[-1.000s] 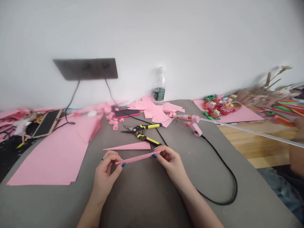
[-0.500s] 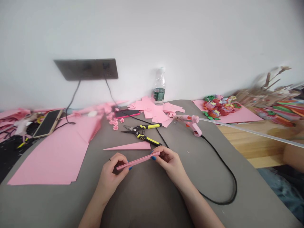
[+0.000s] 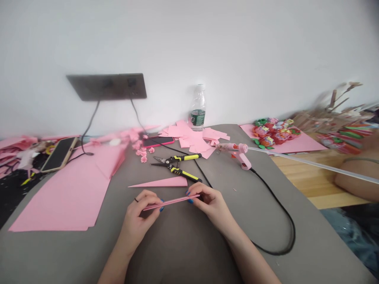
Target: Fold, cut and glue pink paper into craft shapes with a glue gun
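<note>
Between my hands is a folded strip of pink paper (image 3: 174,201), seen almost edge-on and a little higher at its right end. My left hand (image 3: 141,215) pinches the left end with thumb and fingers. The other end is gripped the same way by my right hand (image 3: 209,203). Just beyond the strip lies a long pointed pink paper piece (image 3: 162,182), its tip toward the left. Yellow-and-black pliers (image 3: 177,163) rest behind it with their handles apart, the lower handle ending close to my right hand.
Large pink sheets (image 3: 65,197) and a phone (image 3: 60,154) lie at left. Small pink paper pieces (image 3: 194,140), a red-edged phone (image 3: 159,141) and a water bottle (image 3: 198,108) are at the back. A pink glue gun (image 3: 243,157) trails its black cord rightward. Another person's arm (image 3: 358,175) is at right.
The pink strip has tilted flatter, so its face shows less and it looks thinner. My fingers have shifted slightly on both ends. At right, the other person's arm has moved leftward.
</note>
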`<state>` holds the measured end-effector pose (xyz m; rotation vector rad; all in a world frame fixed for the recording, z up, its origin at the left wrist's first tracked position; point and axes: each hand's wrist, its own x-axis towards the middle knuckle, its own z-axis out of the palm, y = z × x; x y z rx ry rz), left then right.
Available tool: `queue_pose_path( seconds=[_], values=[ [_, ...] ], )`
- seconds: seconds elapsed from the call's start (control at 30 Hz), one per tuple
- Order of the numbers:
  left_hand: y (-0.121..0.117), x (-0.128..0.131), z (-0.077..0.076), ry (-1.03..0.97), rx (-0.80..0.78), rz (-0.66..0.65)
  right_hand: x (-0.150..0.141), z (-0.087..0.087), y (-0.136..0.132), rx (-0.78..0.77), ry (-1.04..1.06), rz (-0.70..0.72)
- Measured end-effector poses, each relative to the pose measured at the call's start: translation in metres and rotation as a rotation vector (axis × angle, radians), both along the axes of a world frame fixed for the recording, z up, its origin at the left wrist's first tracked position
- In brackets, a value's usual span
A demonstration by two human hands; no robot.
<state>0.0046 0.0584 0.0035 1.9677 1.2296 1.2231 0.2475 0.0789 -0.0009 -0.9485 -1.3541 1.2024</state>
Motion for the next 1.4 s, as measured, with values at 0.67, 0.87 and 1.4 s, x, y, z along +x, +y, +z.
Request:
queue_pose_path(
  seconds=[0.67,0.87,1.4],
  values=[
    [-0.0002,0.0009,0.0032,-0.012,-0.01,-0.013,-0.0004,0.0031,-0.0032,0.013,0.022,0.014],
    [-0.0003,0.0016,0.003,0.007,-0.037,-0.015,0.0005,0.0073,-0.0049,-0.017,-0.021,0.026],
    [-0.0018,0.0037,0.0079,0.011,-0.008,-0.036,0.0002,0.0011,-0.0046,-0.106,-0.019,-0.005]
  ],
)
